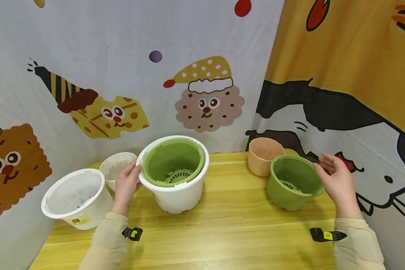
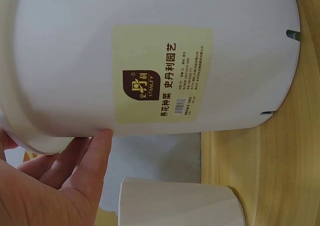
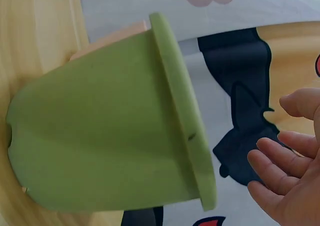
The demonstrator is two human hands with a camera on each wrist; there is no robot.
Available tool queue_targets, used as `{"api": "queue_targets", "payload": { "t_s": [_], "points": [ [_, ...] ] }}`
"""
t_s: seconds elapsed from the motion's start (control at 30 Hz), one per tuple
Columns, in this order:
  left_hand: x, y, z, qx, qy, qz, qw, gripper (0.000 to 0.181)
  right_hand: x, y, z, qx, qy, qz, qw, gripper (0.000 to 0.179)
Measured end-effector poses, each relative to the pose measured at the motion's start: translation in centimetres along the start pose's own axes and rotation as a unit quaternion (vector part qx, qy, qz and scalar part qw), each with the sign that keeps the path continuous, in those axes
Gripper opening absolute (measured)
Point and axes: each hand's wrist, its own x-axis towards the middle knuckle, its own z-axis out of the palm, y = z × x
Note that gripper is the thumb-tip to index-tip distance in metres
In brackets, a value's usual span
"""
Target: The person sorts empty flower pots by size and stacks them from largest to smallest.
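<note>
Hands well apart: left hand (image 1: 125, 185) grips white pot (image 1: 179, 198) at its left rim, inner green pot (image 1: 168, 159) nested inside; right hand (image 1: 339, 182), fingers loosely extended, just right of single green pot (image 1: 287, 197), which stands on counter (image 1: 229, 232) near peach pot (image 1: 260, 167)

"How's the left grip (image 1: 126, 184)?"
"Thumb and fingers bent in a pinch, left forearm (image 1: 106, 238) reaching forward."
"And the right grip (image 1: 339, 184)?"
"Relaxed: fingers slightly curved, thumb apart, palm turned inward. The right forearm (image 1: 356, 240) reaches forward too."
</note>
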Motion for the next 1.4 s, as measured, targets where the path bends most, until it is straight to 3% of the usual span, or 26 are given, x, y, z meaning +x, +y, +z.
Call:
{"api": "queue_targets", "payload": {
  "t_s": [0.4, 0.73, 1.4],
  "points": [
    [-0.1, 0.1, 0.0, -0.006, -0.003, -0.002, 1.0000, 0.049, 0.2, 2.4, 0.0, 0.007, -0.023, 0.032, 0.9992, 0.070],
    [-0.2, 0.2, 0.0, -0.018, -0.004, 0.007, 0.9998, 0.049, 0.1, 3.9, 0.2, 0.011, -0.082, 0.072, 0.9940, 0.077],
    [-0.1, 0.2, 0.0, -0.021, -0.009, 0.006, 0.9997, 0.049, 0.4, 4.9, 0.5, -0.011, -0.104, 0.122, 0.9870, 0.074]
  ]
}}
